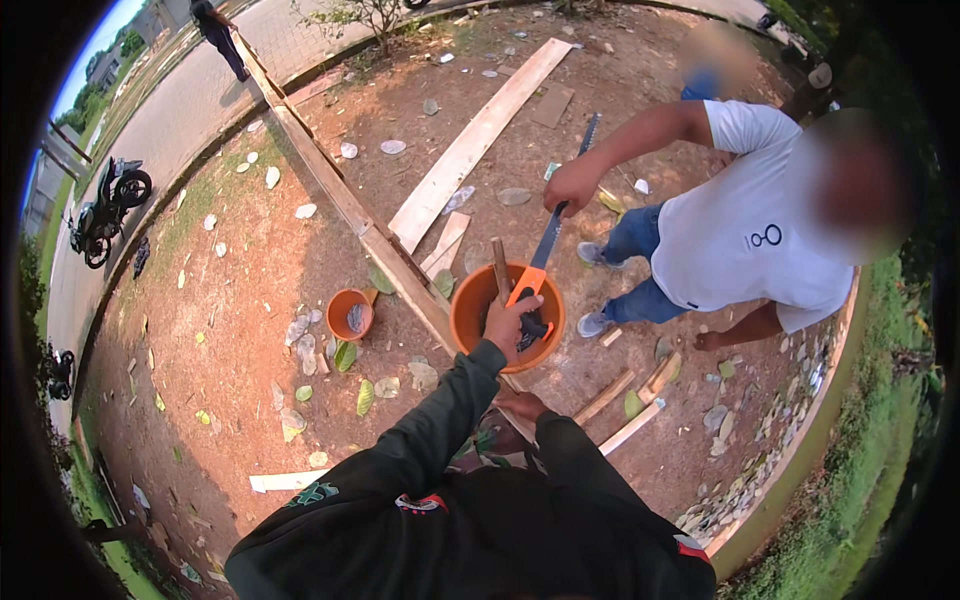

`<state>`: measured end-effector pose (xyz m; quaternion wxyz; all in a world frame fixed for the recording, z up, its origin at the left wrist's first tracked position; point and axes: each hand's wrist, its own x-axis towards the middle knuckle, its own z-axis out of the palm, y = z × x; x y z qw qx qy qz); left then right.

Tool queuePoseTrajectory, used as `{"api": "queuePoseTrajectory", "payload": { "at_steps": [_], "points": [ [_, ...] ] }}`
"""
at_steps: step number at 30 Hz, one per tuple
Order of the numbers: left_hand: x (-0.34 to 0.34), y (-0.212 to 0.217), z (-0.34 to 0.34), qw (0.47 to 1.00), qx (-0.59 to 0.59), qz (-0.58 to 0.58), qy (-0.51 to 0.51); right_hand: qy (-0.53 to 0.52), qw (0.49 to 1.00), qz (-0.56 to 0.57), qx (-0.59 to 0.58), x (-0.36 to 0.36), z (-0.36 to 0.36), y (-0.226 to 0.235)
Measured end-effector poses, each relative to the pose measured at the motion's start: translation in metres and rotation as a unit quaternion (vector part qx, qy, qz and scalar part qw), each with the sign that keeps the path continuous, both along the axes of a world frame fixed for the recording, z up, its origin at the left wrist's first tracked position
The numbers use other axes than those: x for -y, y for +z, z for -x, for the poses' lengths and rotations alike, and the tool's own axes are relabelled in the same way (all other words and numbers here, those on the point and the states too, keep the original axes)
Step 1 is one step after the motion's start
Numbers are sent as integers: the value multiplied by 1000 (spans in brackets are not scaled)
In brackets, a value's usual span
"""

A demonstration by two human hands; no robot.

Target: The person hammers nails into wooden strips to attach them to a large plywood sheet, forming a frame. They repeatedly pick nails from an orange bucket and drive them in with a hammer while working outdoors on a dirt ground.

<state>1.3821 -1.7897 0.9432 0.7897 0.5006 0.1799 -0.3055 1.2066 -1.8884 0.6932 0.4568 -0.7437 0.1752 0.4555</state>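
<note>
Two orange pots [506, 315] [350, 313], one handsaw [545, 250], two motorbikes [105, 208] [60, 372], one long plank [478, 140]

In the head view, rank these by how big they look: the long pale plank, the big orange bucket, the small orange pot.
1. Long pale plank, the longest by far.
2. Big orange bucket.
3. Small orange pot, clearly the smallest.

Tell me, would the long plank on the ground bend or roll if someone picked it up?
The plank looks long and thin, so it would probably sag a bit when lifted at one end. It lies flat and wide on the dirt, so rolling seems unlikely. Being so long, it is likely awkward for one person.
</note>
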Motion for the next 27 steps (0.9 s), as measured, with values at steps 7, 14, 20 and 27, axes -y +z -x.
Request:
{"api": "queuePoseTrajectory", "payload": {
  "at_steps": [7,14,20,27],
  "points": [
    [-1,-30,-24,999,21,-15,-33,0,1000,12,14,-13,-26,9],
    [-18,-8,-31,996,0,32,-83,-9,998,42,35,-8,-24,1],
    [-40,36,-37,982,-50,176,-37,-11,999,46,26,3,-29,-6],
    [-88,92,-30,972,14,236,-6,-11,997,65,36,11,-37,-2]
  ]
}}
